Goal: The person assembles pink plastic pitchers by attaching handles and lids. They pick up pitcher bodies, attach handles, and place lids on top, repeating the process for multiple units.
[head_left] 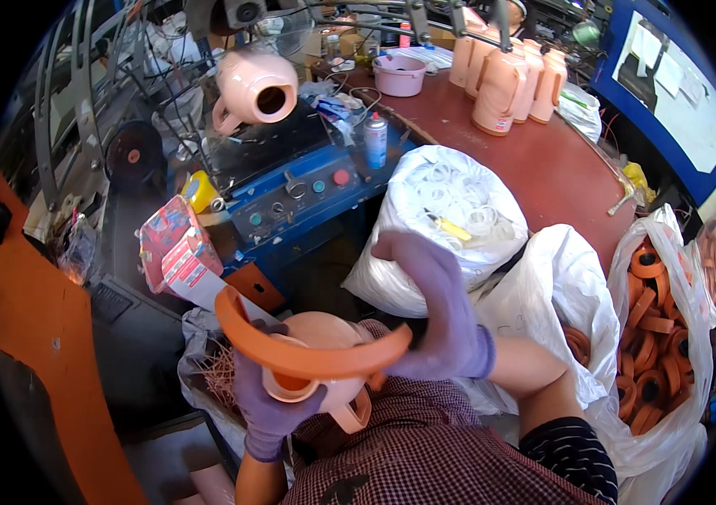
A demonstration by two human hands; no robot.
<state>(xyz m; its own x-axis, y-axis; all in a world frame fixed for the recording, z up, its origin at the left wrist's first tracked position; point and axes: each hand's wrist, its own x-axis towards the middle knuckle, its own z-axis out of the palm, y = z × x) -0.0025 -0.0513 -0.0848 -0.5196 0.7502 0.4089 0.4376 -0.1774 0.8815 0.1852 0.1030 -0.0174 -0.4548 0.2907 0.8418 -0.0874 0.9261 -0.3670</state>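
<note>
My left hand (278, 412), in a purple glove, is closed round the neck of a pale peach plastic jug (324, 328) lying tilted at my lap. Its opening faces me. A long curved orange plastic strip (311, 353), apparently a carrying handle, arches across in front of the jug's neck. Whether it is fastened there cannot be told. My right hand (438, 311), also gloved and slightly blurred, is by the strip's right end with its fingers spread upward. Its lower part is close to that end; contact is unclear.
Ahead stands a blue machine panel (316, 189) with buttons, a spray can (375, 141) and another peach jug (258, 88) mounted above. White sacks hold clear rings (450, 198) and orange rings (651, 337). Several jugs (501, 93) and a pink tub (400, 76) stand on the red table (492, 160).
</note>
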